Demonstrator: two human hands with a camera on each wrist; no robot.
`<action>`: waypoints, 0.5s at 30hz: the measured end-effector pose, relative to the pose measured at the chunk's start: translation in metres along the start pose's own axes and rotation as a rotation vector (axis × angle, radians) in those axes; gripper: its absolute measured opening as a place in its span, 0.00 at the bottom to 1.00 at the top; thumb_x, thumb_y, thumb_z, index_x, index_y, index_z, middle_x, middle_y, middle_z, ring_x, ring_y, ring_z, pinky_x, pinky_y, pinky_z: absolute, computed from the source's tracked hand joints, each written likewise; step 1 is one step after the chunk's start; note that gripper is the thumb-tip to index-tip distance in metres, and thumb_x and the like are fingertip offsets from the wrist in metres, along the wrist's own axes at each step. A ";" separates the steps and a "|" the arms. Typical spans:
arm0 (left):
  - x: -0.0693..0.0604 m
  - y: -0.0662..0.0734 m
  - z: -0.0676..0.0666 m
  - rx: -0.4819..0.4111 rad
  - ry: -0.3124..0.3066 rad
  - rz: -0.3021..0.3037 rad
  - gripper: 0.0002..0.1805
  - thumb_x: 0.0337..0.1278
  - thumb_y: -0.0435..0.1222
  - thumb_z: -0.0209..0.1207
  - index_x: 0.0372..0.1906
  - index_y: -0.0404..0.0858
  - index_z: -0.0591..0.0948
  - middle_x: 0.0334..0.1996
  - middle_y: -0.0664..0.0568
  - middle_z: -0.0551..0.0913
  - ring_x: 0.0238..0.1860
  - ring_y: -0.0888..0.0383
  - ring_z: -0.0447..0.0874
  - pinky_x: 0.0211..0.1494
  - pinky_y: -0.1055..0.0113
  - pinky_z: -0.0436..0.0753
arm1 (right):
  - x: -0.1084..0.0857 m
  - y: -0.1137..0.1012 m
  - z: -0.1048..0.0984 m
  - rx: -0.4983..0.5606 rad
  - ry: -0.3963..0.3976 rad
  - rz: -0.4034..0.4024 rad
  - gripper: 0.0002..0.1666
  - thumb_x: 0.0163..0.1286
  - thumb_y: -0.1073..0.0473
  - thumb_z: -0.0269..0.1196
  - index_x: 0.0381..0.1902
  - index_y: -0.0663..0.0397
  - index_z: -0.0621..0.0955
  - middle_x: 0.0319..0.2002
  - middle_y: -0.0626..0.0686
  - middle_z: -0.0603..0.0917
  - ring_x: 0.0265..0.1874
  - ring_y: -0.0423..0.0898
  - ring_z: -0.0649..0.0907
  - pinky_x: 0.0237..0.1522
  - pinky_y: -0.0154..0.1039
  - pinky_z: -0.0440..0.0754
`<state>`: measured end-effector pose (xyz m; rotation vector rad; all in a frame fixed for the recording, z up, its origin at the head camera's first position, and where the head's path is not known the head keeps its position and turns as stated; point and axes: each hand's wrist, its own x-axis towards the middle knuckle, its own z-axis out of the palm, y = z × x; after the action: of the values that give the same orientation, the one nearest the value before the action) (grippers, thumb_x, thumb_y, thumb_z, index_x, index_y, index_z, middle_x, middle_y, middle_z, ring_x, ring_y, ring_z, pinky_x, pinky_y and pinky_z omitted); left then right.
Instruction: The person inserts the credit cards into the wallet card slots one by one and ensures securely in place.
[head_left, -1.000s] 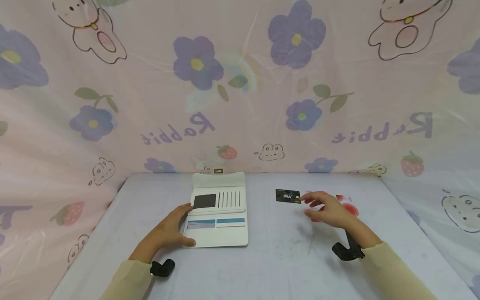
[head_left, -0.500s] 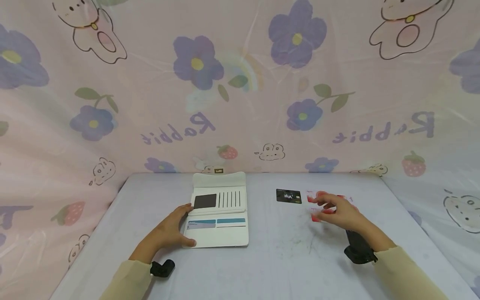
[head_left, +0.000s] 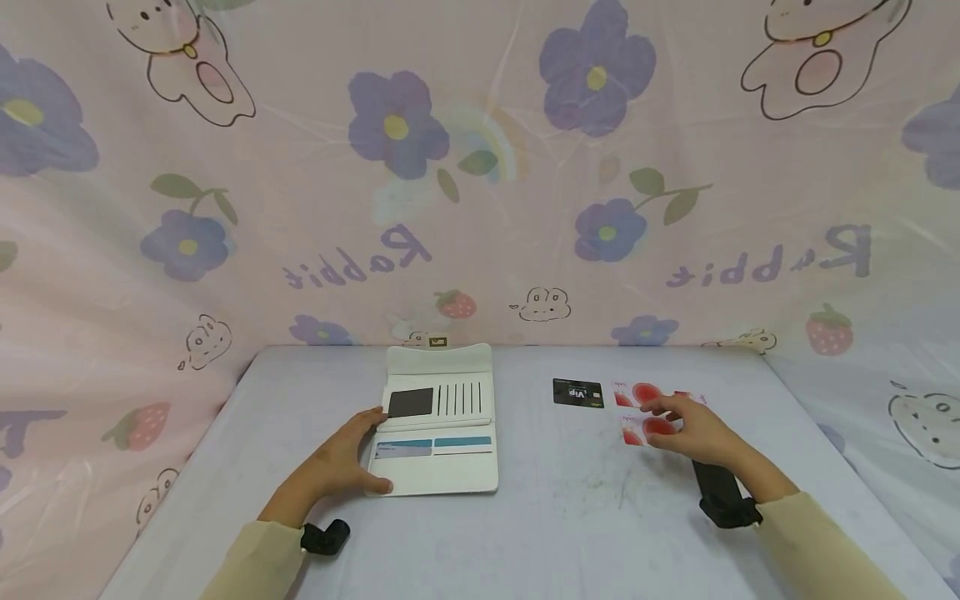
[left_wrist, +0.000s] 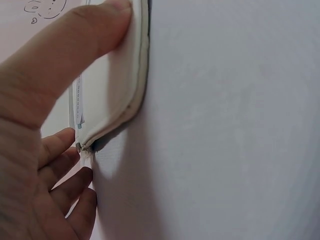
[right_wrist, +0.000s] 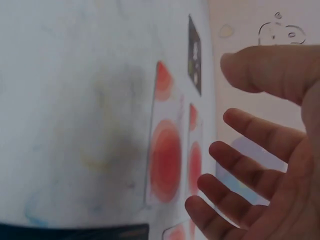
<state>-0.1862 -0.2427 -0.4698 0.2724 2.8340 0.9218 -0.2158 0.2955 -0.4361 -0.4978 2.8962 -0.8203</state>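
A white wallet (head_left: 442, 475) lies unfolded on the table, with card slots, a dark window pocket (head_left: 410, 402) and two blue-topped cards (head_left: 462, 445) tucked in its lower pockets. My left hand (head_left: 341, 458) rests at its left side; in the left wrist view the thumb (left_wrist: 95, 27) presses on its lower part while the fingers touch its edge. On the right, my right hand (head_left: 697, 429) hovers with spread, slightly bent fingers and holds nothing. Beneath and beside it are red-and-white cards (head_left: 633, 429), partly hidden by the hand. A black Vip card (head_left: 577, 393) lies left of them.
Everything lies on a white-covered table (head_left: 525, 533). A patterned curtain (head_left: 480, 225) with flowers and rabbits hangs behind it and along its sides. Black camera mounts (head_left: 325, 537) sit on both wrists.
My right hand has drawn back to the right from the black card and now hangs over the red-and-white cards, uncovering more of them. The left hand and wallet have stayed in place.
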 end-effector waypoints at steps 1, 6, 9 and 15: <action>0.000 0.000 0.000 0.000 0.000 -0.001 0.63 0.20 0.53 0.80 0.71 0.38 0.62 0.74 0.44 0.58 0.74 0.41 0.55 0.73 0.43 0.60 | 0.000 0.002 0.000 -0.016 0.001 0.003 0.26 0.57 0.54 0.70 0.52 0.59 0.80 0.47 0.61 0.82 0.45 0.59 0.80 0.42 0.54 0.84; 0.000 0.001 0.000 -0.012 -0.002 -0.004 0.63 0.20 0.53 0.81 0.71 0.38 0.63 0.74 0.44 0.58 0.74 0.40 0.55 0.73 0.43 0.60 | 0.002 0.007 0.002 -0.056 -0.001 0.020 0.28 0.53 0.53 0.72 0.51 0.59 0.80 0.48 0.62 0.82 0.47 0.61 0.79 0.45 0.60 0.82; 0.000 0.000 0.000 -0.017 0.000 -0.004 0.63 0.20 0.53 0.81 0.71 0.38 0.63 0.75 0.44 0.58 0.74 0.41 0.55 0.73 0.43 0.60 | 0.004 0.010 0.003 -0.070 -0.002 0.030 0.29 0.51 0.54 0.73 0.51 0.58 0.80 0.48 0.63 0.81 0.47 0.62 0.79 0.46 0.62 0.81; 0.000 -0.001 0.001 -0.013 0.001 -0.005 0.63 0.20 0.53 0.80 0.71 0.39 0.63 0.75 0.45 0.58 0.74 0.41 0.55 0.74 0.43 0.60 | 0.009 0.020 0.008 -0.103 0.000 0.041 0.31 0.49 0.54 0.75 0.51 0.59 0.81 0.48 0.62 0.82 0.49 0.61 0.78 0.49 0.64 0.79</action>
<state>-0.1860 -0.2428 -0.4706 0.2638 2.8275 0.9398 -0.2284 0.3041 -0.4534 -0.4454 2.9494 -0.6688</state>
